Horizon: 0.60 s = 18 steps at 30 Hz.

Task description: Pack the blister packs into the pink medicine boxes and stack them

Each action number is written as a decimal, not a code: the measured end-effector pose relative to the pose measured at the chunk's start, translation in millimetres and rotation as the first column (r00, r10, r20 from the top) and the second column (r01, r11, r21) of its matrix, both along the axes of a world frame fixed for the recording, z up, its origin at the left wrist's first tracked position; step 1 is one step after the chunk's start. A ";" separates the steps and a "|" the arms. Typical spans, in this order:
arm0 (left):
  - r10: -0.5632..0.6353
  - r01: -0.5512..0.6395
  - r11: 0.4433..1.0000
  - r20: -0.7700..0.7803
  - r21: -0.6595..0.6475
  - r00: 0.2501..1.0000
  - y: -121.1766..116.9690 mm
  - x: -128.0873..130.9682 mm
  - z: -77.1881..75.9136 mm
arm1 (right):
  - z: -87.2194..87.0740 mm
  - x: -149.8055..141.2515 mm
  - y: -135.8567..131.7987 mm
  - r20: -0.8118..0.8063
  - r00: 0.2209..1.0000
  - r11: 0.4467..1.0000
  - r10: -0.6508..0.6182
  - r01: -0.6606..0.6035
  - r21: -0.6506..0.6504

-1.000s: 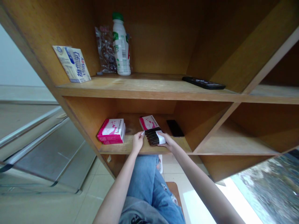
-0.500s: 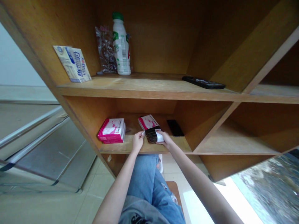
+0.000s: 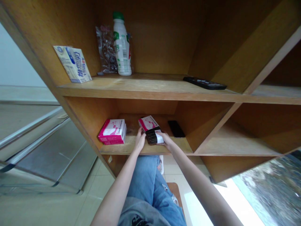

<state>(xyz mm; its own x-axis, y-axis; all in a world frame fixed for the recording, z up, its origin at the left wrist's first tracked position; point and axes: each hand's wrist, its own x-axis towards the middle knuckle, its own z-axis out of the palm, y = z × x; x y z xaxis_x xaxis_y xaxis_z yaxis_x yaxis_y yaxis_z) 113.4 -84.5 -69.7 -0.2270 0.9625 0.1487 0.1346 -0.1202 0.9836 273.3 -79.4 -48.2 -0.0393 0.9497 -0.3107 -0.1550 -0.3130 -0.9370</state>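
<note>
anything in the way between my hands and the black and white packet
Nothing visible stands in the way: the left hand and the right hand are right at either end of the black and white packet. A pink and white box lies just behind it.

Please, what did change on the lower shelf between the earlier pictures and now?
The dark ribbed packet moved deeper into the shelf, with the right hand on its white end. The pink-and-white box behind it shifted slightly left. The left hand rose beside the packet. The magenta box and white bottle stayed.
</note>
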 end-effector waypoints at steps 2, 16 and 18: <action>0.022 -0.022 1.000 0.023 0.015 1.000 7.9 -0.7 0.2 | -1.6 -1.3 -0.7 0.024 0.999 0.999 -0.028 0.027 0.020; -0.147 0.176 0.973 -0.183 0.153 0.972 10.6 4.1 3.2 | 1.9 -7.4 9.3 0.140 0.988 0.997 -0.070 0.072 -0.010; -0.190 0.223 0.965 -0.218 0.139 0.957 10.6 2.5 1.1 | 3.9 -6.9 12.0 0.155 0.986 0.998 -0.058 0.060 -0.012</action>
<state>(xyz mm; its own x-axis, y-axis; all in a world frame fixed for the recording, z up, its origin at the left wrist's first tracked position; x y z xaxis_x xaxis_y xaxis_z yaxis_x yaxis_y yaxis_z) 115.9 -73.9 -68.6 0.0250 0.9448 0.3266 0.2834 -0.3200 0.9040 266.5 -67.4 -44.3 0.0663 0.9437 -0.3240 -0.0276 -0.3229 -0.9460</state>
